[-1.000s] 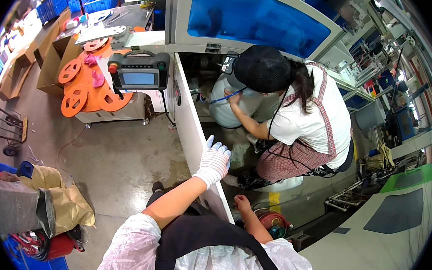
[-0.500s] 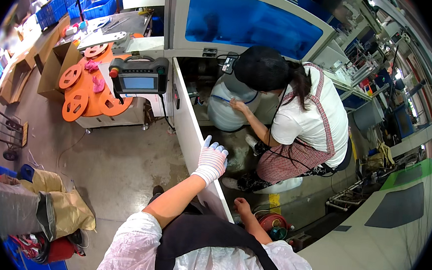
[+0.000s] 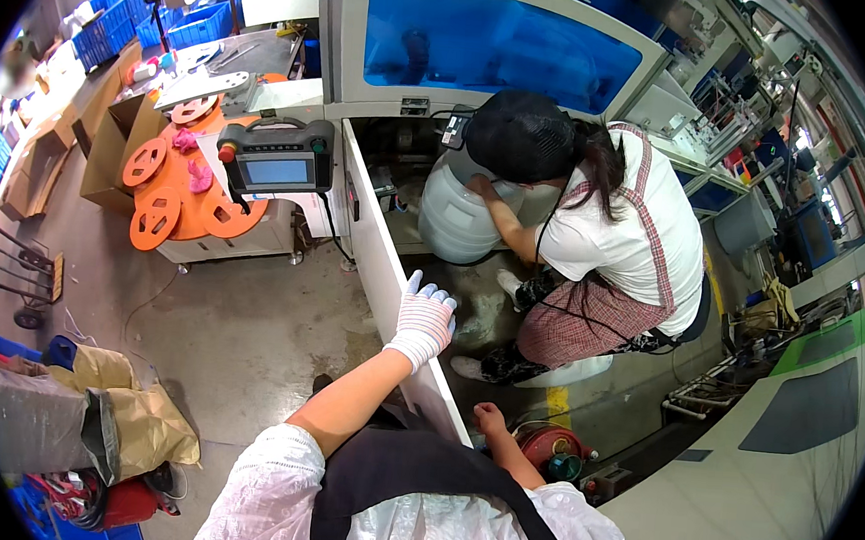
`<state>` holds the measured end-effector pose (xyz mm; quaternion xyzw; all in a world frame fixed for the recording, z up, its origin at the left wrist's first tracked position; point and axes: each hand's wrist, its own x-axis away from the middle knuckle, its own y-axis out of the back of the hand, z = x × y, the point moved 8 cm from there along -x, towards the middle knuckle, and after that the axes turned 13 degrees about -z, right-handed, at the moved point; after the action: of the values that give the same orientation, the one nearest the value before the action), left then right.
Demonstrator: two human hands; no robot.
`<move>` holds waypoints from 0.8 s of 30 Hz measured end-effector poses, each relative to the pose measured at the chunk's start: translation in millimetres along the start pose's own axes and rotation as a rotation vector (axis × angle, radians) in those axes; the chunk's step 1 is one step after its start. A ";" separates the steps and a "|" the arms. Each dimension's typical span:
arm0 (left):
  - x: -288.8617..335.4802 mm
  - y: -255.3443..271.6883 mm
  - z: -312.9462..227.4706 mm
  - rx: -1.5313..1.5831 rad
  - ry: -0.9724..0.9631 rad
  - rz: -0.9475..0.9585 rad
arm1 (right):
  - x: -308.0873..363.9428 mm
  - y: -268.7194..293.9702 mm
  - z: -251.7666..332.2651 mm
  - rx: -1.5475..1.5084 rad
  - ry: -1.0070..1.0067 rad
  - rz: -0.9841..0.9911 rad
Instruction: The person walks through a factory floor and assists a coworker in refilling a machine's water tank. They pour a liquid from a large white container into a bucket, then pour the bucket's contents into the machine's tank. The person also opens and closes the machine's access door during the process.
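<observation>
My left hand point(image 3: 423, 322), in a striped white glove with bluish fingertips, grips the top edge of a white cabinet door point(image 3: 377, 256). My right hand point(image 3: 488, 418) is bare and loosely curled, with nothing visible in it, to the right of the door's near end. Beyond the door a crouching co-worker point(image 3: 626, 223), in a dark cap, white shirt and checked apron, leans over a translucent white plastic drum point(image 3: 456, 222). The co-worker's hand point(image 3: 481, 185) is at the drum's upper part, its fingers partly hidden.
A control pendant point(image 3: 277, 164) with a screen hangs left of the door, near orange reels point(image 3: 155, 219) on a cart. The blue-windowed machine point(image 3: 498, 49) stands ahead. A red round tank point(image 3: 550, 447) sits beside my right arm; bags point(image 3: 141, 420) lie lower left.
The co-worker's hand has moved from a blue band across the drum up to the drum's upper part. The band no longer shows. My hands keep their places.
</observation>
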<state>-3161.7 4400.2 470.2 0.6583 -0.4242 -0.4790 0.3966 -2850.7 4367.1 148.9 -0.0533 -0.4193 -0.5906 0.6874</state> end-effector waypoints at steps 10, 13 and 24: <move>-3.6 -4.2 -4.6 -0.018 0.009 -0.073 | 5.4 2.8 18.5 -0.037 -0.006 0.026; -8.2 -6.5 -6.9 -0.017 0.017 -0.083 | 14.2 15.5 46.1 -0.116 0.030 0.039; -42.1 -9.3 -32.2 -0.043 0.044 -0.173 | 122.6 90.9 212.1 -0.384 0.361 0.192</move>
<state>-3136.5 4446.4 481.2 0.6943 -0.3465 -0.5059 0.3768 -2887.8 4420.6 402.0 -0.1162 -0.1635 -0.5913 0.7811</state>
